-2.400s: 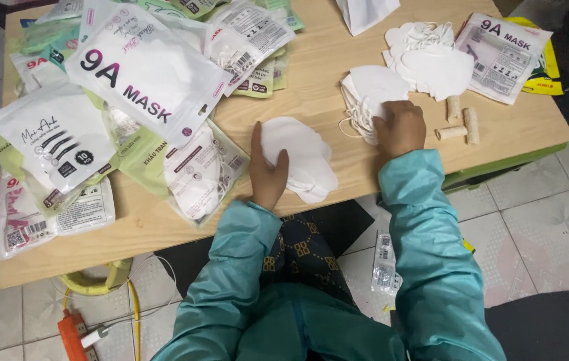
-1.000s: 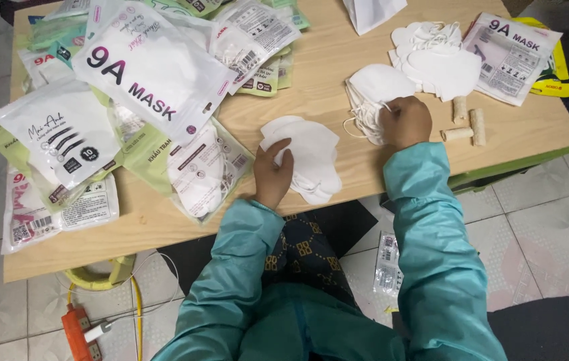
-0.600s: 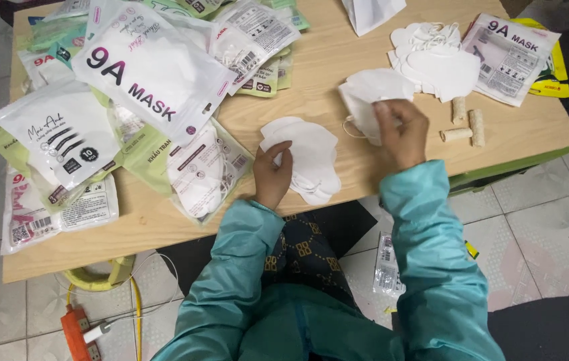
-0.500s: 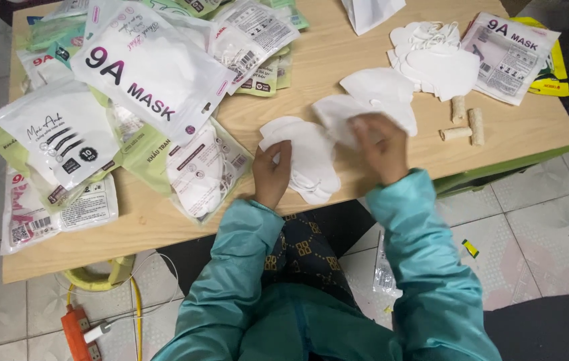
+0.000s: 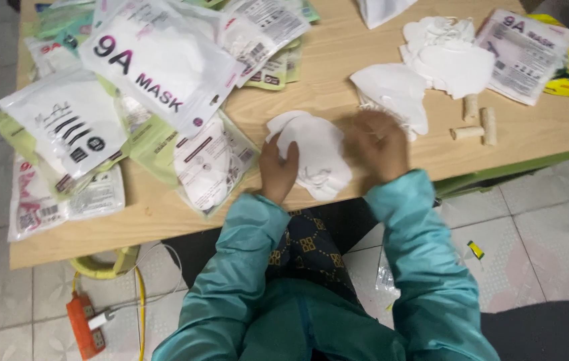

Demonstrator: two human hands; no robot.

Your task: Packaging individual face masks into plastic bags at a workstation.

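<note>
Wooden table (image 5: 338,73), cluttered: her left hand (image 5: 278,167) lies flat, fingers pressing the near stack of white masks (image 5: 318,154). Right hand (image 5: 379,144), blurred, rests just right of it; grip unclear. Packaged masks (image 5: 157,67) lie left, loose masks (image 5: 448,50) far right.

Under my left hand (image 5: 278,168) a stack of masks (image 5: 314,150) lies on the table (image 5: 324,60), with my right hand (image 5: 379,144) just right of it. Sealed mask packets (image 5: 157,67) spread left of my left hand. Beyond my right hand lies a second mask pile (image 5: 395,90), with three small rolls (image 5: 475,120) to its right.
</note>
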